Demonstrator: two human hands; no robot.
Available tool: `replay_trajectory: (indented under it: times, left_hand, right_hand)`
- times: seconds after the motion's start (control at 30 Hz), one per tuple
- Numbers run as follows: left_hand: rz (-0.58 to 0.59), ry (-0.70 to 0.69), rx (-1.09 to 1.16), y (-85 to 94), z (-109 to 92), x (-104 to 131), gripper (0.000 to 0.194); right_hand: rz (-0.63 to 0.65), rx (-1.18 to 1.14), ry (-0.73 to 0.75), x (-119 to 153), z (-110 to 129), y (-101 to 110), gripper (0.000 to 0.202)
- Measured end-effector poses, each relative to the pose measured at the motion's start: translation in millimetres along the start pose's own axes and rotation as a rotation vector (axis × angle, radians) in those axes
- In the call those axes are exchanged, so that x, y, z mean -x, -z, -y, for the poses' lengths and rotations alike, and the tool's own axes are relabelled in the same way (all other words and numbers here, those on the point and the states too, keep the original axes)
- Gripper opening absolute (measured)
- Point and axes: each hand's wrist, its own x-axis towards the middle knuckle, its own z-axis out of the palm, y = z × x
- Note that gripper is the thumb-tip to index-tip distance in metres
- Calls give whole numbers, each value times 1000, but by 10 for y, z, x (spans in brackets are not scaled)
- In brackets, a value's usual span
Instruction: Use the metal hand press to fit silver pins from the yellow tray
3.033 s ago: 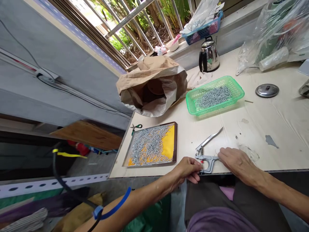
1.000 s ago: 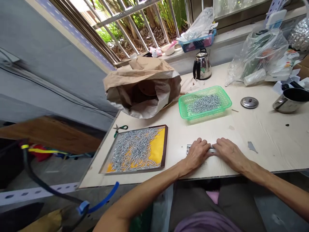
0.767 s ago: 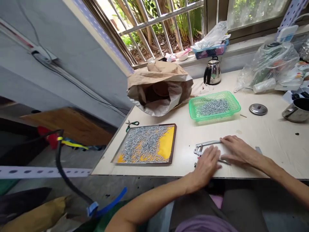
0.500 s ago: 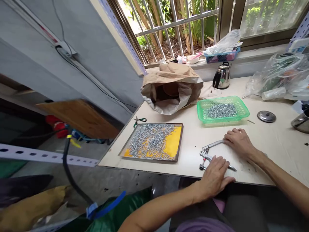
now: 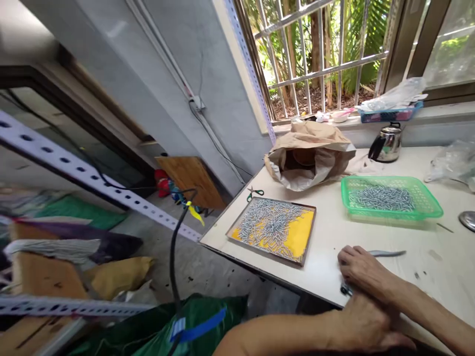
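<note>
My right hand (image 5: 365,269) lies low over a silvery plier-like hand tool near the table's front edge, its fingers curled around the tool's head. One grey handle (image 5: 388,253) sticks out to the right beyond those fingers, and a small dark end (image 5: 346,289) shows below them. My left hand (image 5: 369,319) is at the table edge, under my right wrist; its fingers are mostly hidden and blurred. To the left, a shallow tray (image 5: 306,244) with a yellow bottom holds many short silvery metal pins (image 5: 272,222).
A green plastic basket (image 5: 393,216) of similar metal pieces stands behind my hands. Scissors (image 5: 255,193) lie behind the tray, near an open brown paper bag (image 5: 309,158). A steel kettle (image 5: 388,143) is at the back, a round metal lid (image 5: 466,220) at the right.
The view has swung left, so the table sits further right. My right hand has moved from the handle's end onto the tool's head; my left hand has drawn back beneath it.
</note>
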Motion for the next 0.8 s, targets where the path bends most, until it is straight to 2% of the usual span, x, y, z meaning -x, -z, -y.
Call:
replay_trajectory:
  times: [0.1, 0.17, 0.27, 0.3, 0.37, 0.43, 0.5, 0.57, 0.67, 0.73, 0.8]
  left_hand:
    - [-32, 3, -30, -17, -20, -17, 72]
    - [-85, -30, -25, -11, -19, -32, 67]
    - [-138, -133, -38, 126, 114, -21, 47]
    - [-151, -108, -61, 216, 212, -1, 39]
    - [-192, 104, -139, 455, 494, 64, 27]
    - [-203, 404, -247, 739, 858, 139, 24]
    - [-214, 477, -295, 1011, 1233, 204, 23]
    - [-219, 525, -345, 1216, 1543, 251, 21]
    - [-72, 561, -507, 1348, 1821, 282, 16]
    - [24, 550, -562, 1351, 1908, 272, 16]
    - [54, 534, -555, 1340, 1958, 239, 18]
  right_hand:
    - [-87, -176, 71, 8, 40, 36, 17]
    - [-205, -248, 70, -9, 63, 172, 24]
    - [-516, -197, -103, -60, -69, 508, 28]
    - [-618, -149, -179, -70, -178, 629, 27]
    - [-718, -18, -319, -59, -475, 826, 26]
    - [-683, 131, -450, 5, -789, 910, 35]
    - [-624, 216, -522, 116, -999, 856, 48]
    - [-574, 187, -542, 263, -1022, 680, 50]
    - [-508, 11, -465, 524, -737, 297, 38]
    - [-481, -106, -378, 699, -453, 58, 31]
    - [-453, -162, -320, 836, -197, -104, 28]
